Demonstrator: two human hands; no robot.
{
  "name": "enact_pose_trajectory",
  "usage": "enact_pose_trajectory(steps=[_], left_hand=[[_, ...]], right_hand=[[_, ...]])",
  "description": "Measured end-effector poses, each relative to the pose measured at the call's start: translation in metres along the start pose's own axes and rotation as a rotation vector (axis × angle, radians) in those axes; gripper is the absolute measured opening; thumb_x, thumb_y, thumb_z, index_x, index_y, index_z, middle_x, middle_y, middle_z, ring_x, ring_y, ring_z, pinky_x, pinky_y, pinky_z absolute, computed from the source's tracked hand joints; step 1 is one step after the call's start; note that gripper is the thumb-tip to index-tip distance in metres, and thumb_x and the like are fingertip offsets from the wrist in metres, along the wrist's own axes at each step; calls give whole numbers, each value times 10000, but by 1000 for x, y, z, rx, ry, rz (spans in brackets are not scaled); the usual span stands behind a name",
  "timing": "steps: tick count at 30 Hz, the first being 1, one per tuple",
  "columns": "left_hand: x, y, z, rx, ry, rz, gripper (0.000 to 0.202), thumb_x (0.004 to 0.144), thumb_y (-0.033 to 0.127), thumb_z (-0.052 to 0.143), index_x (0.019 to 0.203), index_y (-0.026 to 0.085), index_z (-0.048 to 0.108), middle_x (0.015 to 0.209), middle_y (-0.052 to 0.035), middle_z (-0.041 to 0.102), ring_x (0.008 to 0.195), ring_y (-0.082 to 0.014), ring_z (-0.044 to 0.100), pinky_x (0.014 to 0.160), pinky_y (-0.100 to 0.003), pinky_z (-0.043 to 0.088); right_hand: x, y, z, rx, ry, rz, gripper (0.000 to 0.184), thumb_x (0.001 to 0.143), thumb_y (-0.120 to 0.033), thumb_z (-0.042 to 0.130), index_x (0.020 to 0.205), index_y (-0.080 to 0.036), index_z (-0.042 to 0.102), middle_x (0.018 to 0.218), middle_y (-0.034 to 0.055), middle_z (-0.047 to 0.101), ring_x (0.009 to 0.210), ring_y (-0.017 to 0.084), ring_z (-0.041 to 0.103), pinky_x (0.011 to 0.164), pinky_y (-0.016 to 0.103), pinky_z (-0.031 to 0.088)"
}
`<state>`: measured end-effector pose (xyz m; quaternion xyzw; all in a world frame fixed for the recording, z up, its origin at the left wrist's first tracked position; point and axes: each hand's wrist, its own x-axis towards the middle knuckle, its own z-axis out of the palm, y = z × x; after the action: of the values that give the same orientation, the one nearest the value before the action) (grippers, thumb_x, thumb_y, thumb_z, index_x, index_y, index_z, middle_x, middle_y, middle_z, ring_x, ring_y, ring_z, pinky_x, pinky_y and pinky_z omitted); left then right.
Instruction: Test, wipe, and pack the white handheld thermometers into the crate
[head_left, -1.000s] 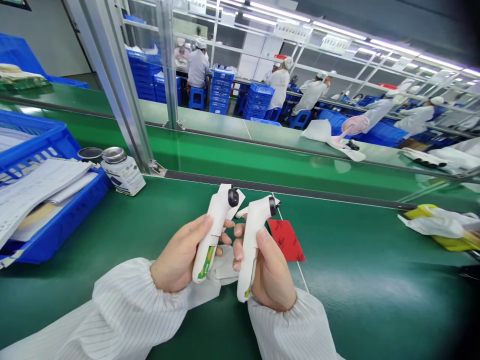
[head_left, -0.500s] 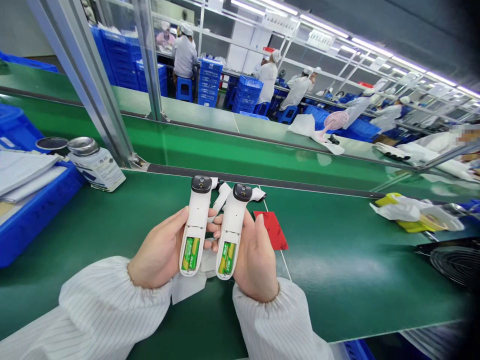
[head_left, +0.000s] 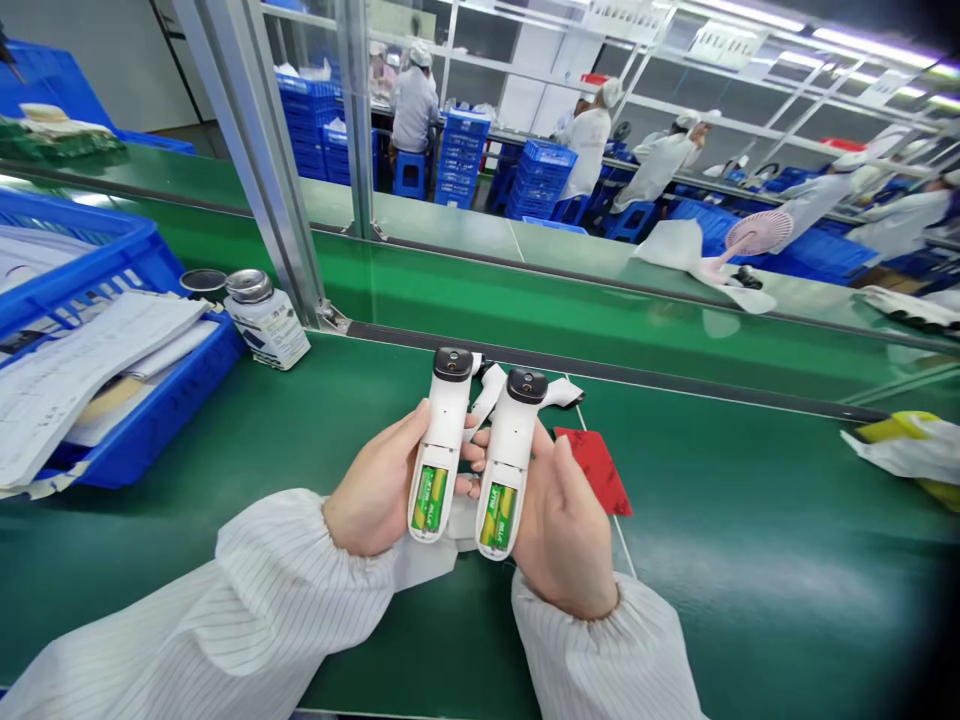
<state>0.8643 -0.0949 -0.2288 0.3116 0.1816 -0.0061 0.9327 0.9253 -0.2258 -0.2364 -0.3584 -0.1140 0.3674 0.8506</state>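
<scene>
My left hand (head_left: 382, 480) is wrapped round a white infrared thermometer (head_left: 446, 415) with a black head, held tilted slightly with its open battery compartment towards me. Green and yellow batteries (head_left: 430, 498) lie inside that compartment. Close beside it, my right hand (head_left: 574, 520) holds a matching thermometer (head_left: 512, 425), also uncovered, with batteries (head_left: 497, 515) showing. Behind both hands, more white thermometers (head_left: 561, 393) with dark tips lie on the green bench, partly hidden. A red sheet (head_left: 596, 470) is just right of my right hand, and white paper (head_left: 424, 563) shows below the devices.
On the left, a blue crate (head_left: 161, 415) carries papers (head_left: 112, 350), near a white bottle (head_left: 266, 320) with a metal cap. A metal post (head_left: 262, 170) rises at the bench's back edge. A yellow item with white plastic (head_left: 911, 445) lies right. Co-workers (head_left: 416, 105) sit beyond.
The view has turned left, so the bench and hands appear further right and more of the blue crate shows. Both hands keep the same hold on the thermometers.
</scene>
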Motion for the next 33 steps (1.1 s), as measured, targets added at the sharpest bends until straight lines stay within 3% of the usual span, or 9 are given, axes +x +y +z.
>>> enact_pose_trajectory(steps=[3,6,10,14,20,25,29,33], left_hand=[[-2,0,1,65,68,26,363,960,337,409,1099,68,609,794,-104,636,687,-177,624,697,-332,564],[-4,1,1,108,65,33,319,943,322,463,1053,81,640,803,-101,648,687,-168,623,684,-298,561],[-4,1,-3,142,96,56,269,927,328,503,1025,125,650,824,-65,636,604,-109,571,557,-209,517],[-3,-1,-8,189,102,34,368,891,468,525,952,129,653,707,-16,554,442,-56,416,365,-159,370],[-4,-3,-8,180,45,26,355,895,478,508,971,156,639,644,15,506,404,-57,379,358,-165,367],[-4,-4,-9,182,42,-7,421,896,491,498,781,106,627,618,-12,515,404,-51,383,369,-164,361],[-5,2,-3,87,33,-81,381,948,389,433,882,81,647,642,-48,552,542,-104,519,530,-204,489],[-8,11,4,-78,25,-126,261,939,215,468,1017,29,634,891,-118,623,767,-149,612,699,-243,560]], right_hand=[[0,0,0,-20,38,-5,408,983,-384,270,1128,-182,593,986,93,588,846,199,567,707,360,532],[-2,0,-3,-46,58,-40,349,972,-331,359,1269,-228,510,1042,81,597,898,205,591,737,370,540],[-4,4,-7,-222,28,-118,518,930,-244,510,1418,-295,342,1225,79,577,1040,211,604,854,397,540],[-5,9,-9,-437,22,-317,641,856,-170,640,1405,-351,363,1275,41,560,1133,185,582,908,318,537],[-3,11,-11,-495,34,-391,624,824,-177,680,1364,-359,424,1229,50,576,1089,200,613,798,285,582],[-1,12,-14,-474,129,-332,669,789,-216,720,1372,-322,411,1205,66,583,983,206,646,736,332,600],[1,8,-11,-319,266,-165,688,788,-282,726,1390,-279,393,1082,59,647,871,179,667,683,302,593],[3,1,-8,-81,297,-3,522,813,-360,692,1285,-211,526,964,48,684,835,154,664,724,280,584]])
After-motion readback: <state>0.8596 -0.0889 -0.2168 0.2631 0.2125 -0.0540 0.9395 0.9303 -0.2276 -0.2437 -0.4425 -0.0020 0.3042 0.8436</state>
